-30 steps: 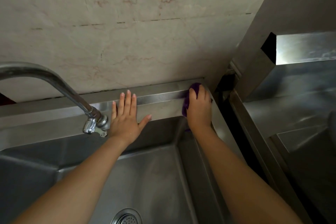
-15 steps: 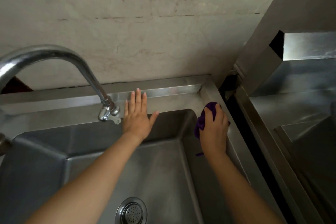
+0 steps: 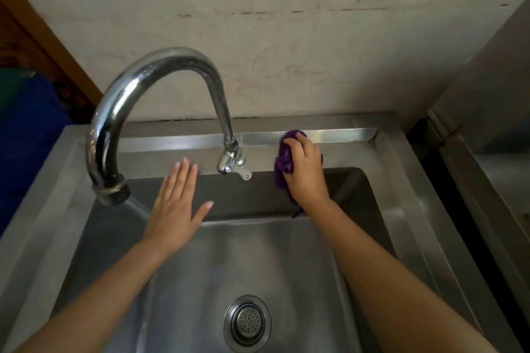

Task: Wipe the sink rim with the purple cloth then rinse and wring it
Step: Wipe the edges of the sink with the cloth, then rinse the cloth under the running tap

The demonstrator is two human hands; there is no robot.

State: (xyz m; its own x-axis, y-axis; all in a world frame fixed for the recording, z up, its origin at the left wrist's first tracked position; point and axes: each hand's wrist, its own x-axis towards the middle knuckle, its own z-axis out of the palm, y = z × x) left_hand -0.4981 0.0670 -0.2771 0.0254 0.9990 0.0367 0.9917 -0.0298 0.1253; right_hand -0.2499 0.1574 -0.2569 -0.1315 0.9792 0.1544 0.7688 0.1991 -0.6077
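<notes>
The sink rim (image 3: 338,135) is brushed stainless steel, dull grey on its flat top, with one bright, mirror-like strip along the back fold. The basin (image 3: 258,261) is the same steel, smooth and satin. The purple cloth (image 3: 282,165) bunched under my right hand (image 3: 305,169) is soft, matt, creased fabric. The gooseneck faucet (image 3: 160,71) is glossy polished chrome, spotted with dull marks. The drain strainer (image 3: 247,319) is shiny perforated metal. The wall (image 3: 286,51) is smooth, matt, stone-look tile, veined and stained. The wooden frame (image 3: 34,34) on the left looks brown and dull.
</notes>
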